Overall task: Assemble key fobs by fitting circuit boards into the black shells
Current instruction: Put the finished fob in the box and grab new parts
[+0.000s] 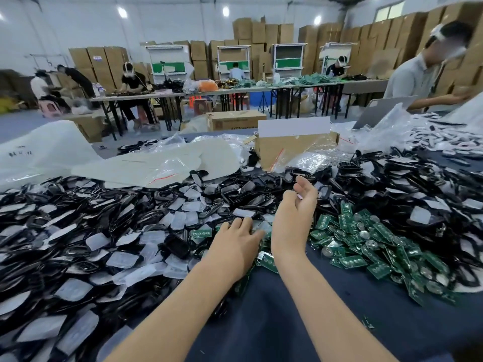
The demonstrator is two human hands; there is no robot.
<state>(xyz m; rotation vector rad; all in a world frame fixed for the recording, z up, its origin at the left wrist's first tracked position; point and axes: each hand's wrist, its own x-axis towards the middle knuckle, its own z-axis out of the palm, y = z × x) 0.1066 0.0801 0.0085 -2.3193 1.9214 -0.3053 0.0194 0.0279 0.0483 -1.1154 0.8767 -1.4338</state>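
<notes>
Across the blue table point(287, 322), boards point(352, 261) lie just right of my loose-fingered, empty right hand point(295, 212); my left hand point(235, 241) spreads its fingers over shells point(175, 248).

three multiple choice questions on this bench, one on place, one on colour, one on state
1. The main heap of green circuit boards lies: A) right of the right hand B) in a red bin C) at far left
2. The table cloth is: A) red B) dark blue C) yellow
3. The left hand is: A) raised B) gripping a tool C) flat on the pile of shells
Answers: 1A, boards spread rightward from that hand; 2B, bare cloth by the forearms is navy; 3C, straight fingers rest on parts.
</notes>
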